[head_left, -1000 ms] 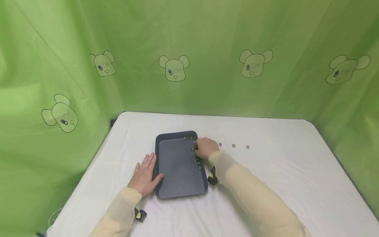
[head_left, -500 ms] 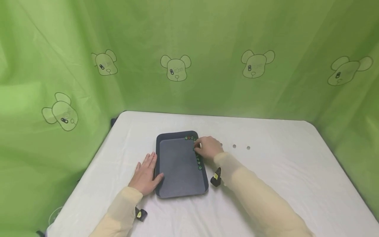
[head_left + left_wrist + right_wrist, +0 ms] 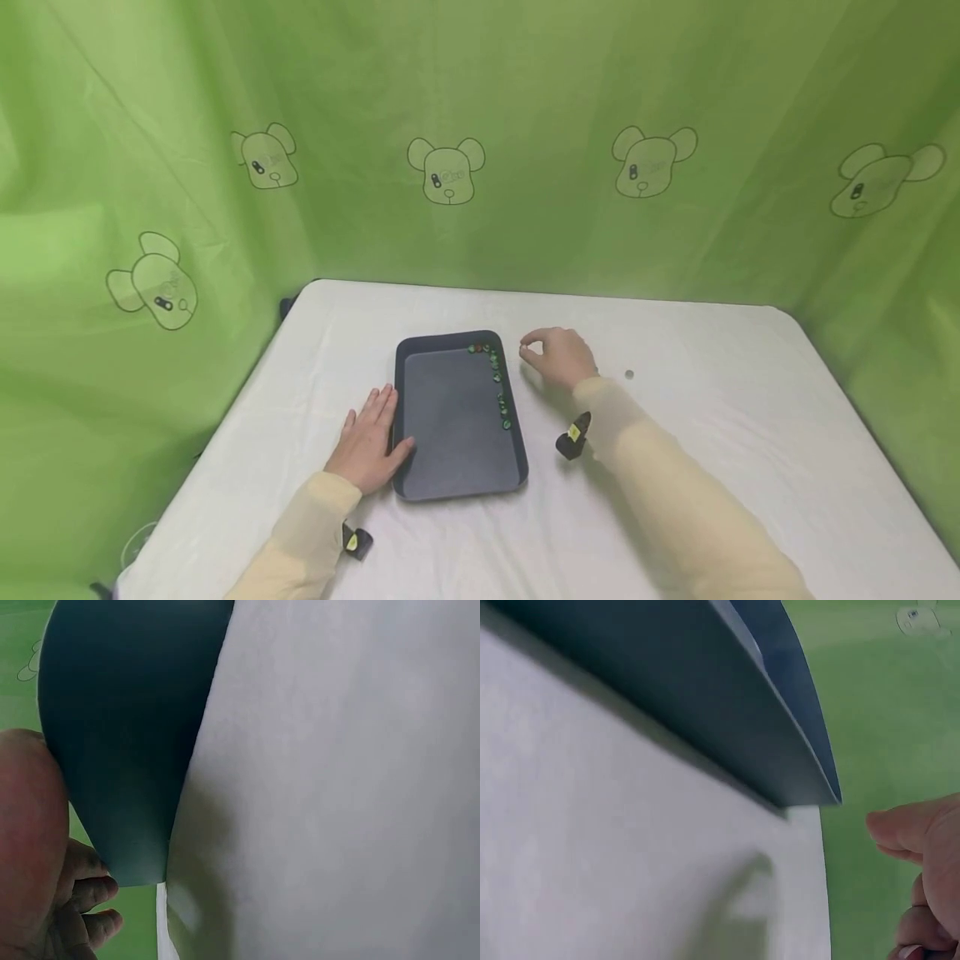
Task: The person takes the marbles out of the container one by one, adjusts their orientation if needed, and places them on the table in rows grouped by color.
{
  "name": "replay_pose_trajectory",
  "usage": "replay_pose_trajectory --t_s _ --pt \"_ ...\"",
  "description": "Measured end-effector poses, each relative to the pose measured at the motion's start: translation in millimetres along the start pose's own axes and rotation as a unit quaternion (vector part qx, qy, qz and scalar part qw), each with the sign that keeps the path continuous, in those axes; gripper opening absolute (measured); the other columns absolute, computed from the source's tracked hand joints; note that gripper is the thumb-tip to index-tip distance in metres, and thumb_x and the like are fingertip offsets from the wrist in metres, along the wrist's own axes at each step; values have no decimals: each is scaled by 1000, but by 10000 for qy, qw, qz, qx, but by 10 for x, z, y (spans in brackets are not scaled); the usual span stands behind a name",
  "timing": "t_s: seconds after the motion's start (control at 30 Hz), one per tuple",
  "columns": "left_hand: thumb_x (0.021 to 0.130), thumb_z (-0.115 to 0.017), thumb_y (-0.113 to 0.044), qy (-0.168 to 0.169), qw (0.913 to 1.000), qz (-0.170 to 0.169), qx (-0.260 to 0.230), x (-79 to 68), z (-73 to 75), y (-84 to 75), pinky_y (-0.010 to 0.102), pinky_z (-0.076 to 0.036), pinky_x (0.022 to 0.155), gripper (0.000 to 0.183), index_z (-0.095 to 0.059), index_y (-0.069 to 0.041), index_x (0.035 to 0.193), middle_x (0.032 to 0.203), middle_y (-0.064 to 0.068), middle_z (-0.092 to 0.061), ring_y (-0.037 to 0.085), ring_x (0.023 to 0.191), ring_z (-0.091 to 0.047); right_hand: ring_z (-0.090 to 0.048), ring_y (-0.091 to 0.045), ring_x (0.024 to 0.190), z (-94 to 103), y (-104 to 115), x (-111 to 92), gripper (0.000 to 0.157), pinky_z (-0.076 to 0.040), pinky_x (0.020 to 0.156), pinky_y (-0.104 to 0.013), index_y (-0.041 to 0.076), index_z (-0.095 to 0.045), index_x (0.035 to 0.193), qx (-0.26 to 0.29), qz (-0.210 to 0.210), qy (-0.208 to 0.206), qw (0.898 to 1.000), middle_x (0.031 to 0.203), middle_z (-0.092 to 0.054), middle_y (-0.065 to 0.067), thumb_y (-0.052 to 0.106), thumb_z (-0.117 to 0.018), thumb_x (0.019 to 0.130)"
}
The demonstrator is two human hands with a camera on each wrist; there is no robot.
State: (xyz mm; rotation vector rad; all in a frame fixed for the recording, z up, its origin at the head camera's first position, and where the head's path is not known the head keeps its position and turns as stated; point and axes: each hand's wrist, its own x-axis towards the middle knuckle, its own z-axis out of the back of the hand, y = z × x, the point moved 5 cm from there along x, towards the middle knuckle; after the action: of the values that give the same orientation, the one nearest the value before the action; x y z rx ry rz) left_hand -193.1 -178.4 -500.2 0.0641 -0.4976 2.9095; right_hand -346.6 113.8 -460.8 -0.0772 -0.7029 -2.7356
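Note:
My left hand [image 3: 367,446] lies along the left side of a dark grey rectangular tray [image 3: 450,417], fingers straight and thumb over the rim. In the left wrist view, the thumb is beside the tray wall [image 3: 127,750]. Inside the tray, small round green pieces [image 3: 497,378], like marbles, line the right wall and far right corner; one reddish piece [image 3: 479,348] is among them. My right hand [image 3: 562,357] is above the cloth, right of the tray. Its thumb and index tips are close together, with no piece plainly visible between them.
A white cloth covers the table [image 3: 712,433]. One small greyish round piece [image 3: 629,374] lies right of my right hand. Green curtains [image 3: 555,233] with mouse-head drawings stand behind and at both sides. Each wrist wears a black camera mount [image 3: 573,437].
My right hand has left the tray's right wall and moved right. The green piece by its fingers now sits nearer that wall. Two greyish pieces are out of sight. My left hand stays put.

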Motion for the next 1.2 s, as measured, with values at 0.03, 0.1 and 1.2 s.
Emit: replay_pose_trajectory --t_s 0.03,0.1,1.2 --pt "93 -59 -41 1 10000 4 3 1 2 0 62 -18 112 80 -23 2 151 158 15 -20 32 145 -15 -42 -15 48 18 -45 5 26 -46 58 -34 18 -73 109 1 -36 -11 10000 47 -45 1 34 -63 91" --pt "93 -59 -41 -3 10000 4 -6 2 9 -3 62 -18 112 80 -23 2 151 158 15 -20 32 145 -15 -41 -15 47 66 -120 17 27 -44 56 -32 18 -73 109 -37 -85 -100 9999 46 -42 2 34 -63 91" --pt "93 -58 -41 -44 10000 86 5 -19 13 -4 61 -19 112 79 -24 1 151 158 14 -22 32 145 -17 -62 -37 107 -254 -288 -12 24 -49 92 -51 14 -75 104 -440 -249 193 9985 113 -69 -11 28 -66 87"
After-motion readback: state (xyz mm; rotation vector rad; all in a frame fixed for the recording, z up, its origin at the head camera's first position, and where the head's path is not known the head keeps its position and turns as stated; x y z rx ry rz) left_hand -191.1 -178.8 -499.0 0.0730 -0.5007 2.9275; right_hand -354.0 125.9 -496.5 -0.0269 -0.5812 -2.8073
